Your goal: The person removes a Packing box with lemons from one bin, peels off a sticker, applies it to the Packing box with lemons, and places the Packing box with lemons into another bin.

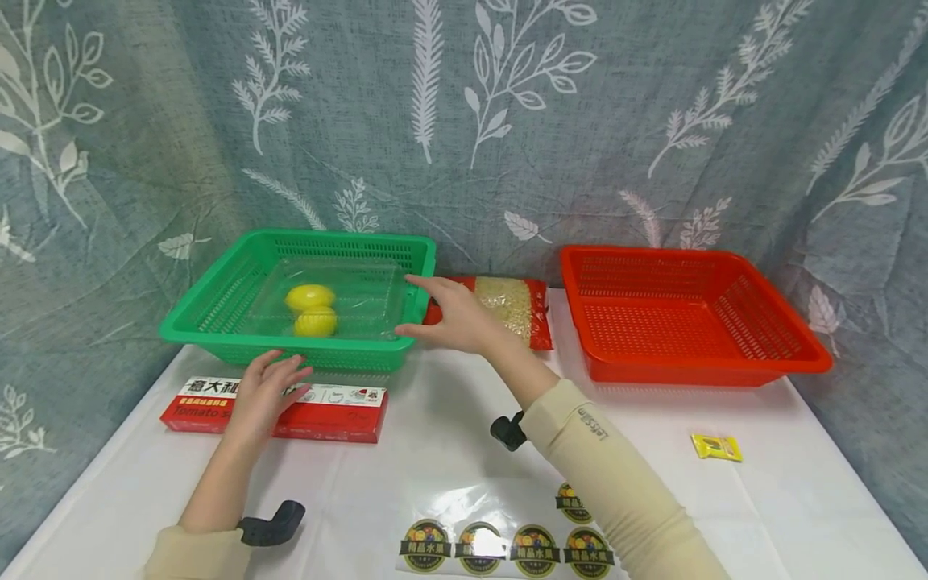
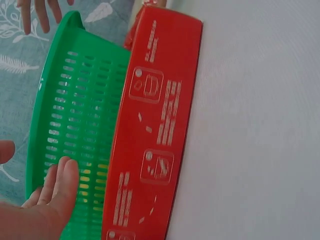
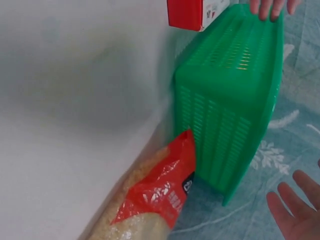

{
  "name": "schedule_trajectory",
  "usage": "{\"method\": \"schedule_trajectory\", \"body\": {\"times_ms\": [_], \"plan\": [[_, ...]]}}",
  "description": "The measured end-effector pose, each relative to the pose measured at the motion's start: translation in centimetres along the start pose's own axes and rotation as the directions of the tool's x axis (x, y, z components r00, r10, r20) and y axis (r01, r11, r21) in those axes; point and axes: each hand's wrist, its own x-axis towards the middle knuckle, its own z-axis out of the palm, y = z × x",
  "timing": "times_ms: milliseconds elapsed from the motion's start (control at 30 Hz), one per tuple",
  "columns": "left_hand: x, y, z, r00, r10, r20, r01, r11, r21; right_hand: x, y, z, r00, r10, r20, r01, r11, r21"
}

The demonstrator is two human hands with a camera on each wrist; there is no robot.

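My left hand (image 1: 267, 395) hovers at the near side of a green basket (image 1: 239, 350), fingers spread and a little bent, holding nothing. In the left wrist view its fingers overlap the slotted basket wall. Over the basket's right end is my right hand (image 1: 458, 318), thumb and fingers apart, with nothing between them. Inside the basket lies a clear plastic box (image 1: 370, 302) with two yellow lemons (image 1: 310, 298), one in front of the other. A red and white tomato sauce box (image 1: 333, 419) lies in front of the basket, partly behind my left hand.
A red bag of pale grains (image 1: 511, 306) lies between the green basket and a red basket (image 1: 710, 370). Round fruit stickers (image 1: 534, 550) on a clear sheet are at the front. A small yellow packet (image 1: 716, 447) lies at right; a patterned curtain (image 1: 464, 121) hangs behind.
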Motion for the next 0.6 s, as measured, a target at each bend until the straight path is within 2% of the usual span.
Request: {"method": "schedule_trajectory", "body": {"times_ms": [100, 267, 367, 600], "plan": [[0.2, -0.2, 0.5, 1.0, 0.0, -0.031, -0.002, 0.998, -0.065, 0.4, 0.0, 0.4, 1.0, -0.005, 0.0, 0.005, 1.0, -0.01], [-0.6, 1.9, 2.4, 0.994, -0.036, -0.106, 0.016, 0.982, -0.191, 1.0, -0.1, 1.2, 1.0, -0.001, 0.002, 0.001, 1.0, -0.005], [-0.7, 2.9, 3.3, 0.986, -0.09, -0.141, 0.05, 0.963, -0.267, 1.3, 0.0, 1.6, 1.0, 0.001, -0.005, -0.001, 1.0, 0.003], [-0.1, 2.9, 4.2, 0.969, -0.132, -0.209, 0.06, 0.946, -0.317, 1.8, 0.1, 2.4, 1.0, 0.0, -0.017, 0.0, 1.0, 0.001]]}}
